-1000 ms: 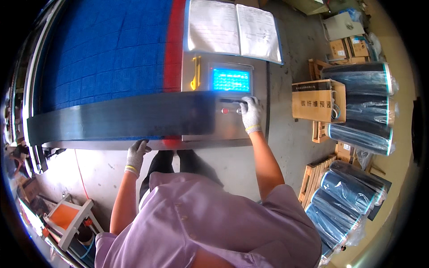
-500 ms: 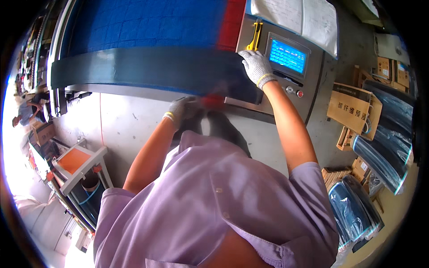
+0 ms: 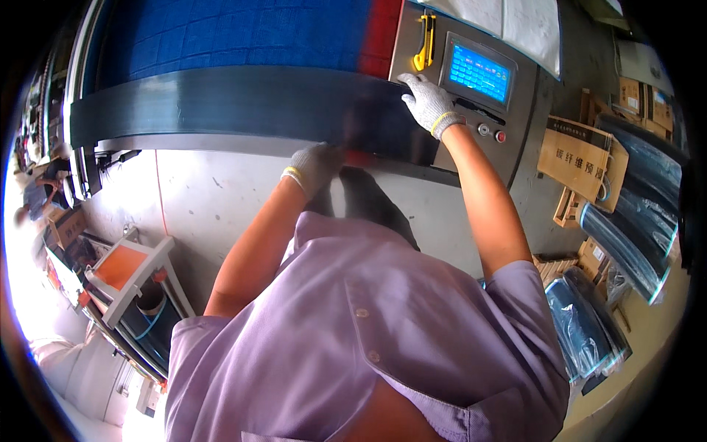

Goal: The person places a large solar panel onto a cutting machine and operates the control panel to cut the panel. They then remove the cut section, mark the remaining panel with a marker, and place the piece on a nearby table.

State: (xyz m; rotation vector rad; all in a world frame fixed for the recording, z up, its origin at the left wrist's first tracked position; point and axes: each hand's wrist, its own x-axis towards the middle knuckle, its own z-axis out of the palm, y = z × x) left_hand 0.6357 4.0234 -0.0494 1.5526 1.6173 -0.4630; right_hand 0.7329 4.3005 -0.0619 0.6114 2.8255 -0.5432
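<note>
My left hand [image 3: 317, 163], in a grey knit glove with a yellow cuff band, is at the near edge of a long dark grey strip [image 3: 221, 103] that crosses the front of a machine bed. Its fingers are blurred and partly hidden, so any grip does not show. A small red patch lies just beyond the fingertips. My right hand [image 3: 427, 103], gloved alike, has its fingers stretched out at the right end of the strip, over the metal control panel [image 3: 526, 99]. I see nothing held in it. A yellow-and-black utility knife [image 3: 425, 43] lies just beyond its fingers.
Blue sheeting [image 3: 243, 37] with a red band [image 3: 381, 37] covers the bed. A lit touchscreen [image 3: 479, 72] and a red button [image 3: 501, 137] sit right of my hand. Farther right are cardboard [image 3: 574, 158] and plastic-wrapped dark rolls [image 3: 626, 243]; a white-framed stand [image 3: 151, 269] is at left.
My left hand has slid to the right along the strip's near edge. My right hand has drawn slightly back from the knife, its fingers more spread. The whole view has shifted a little.
</note>
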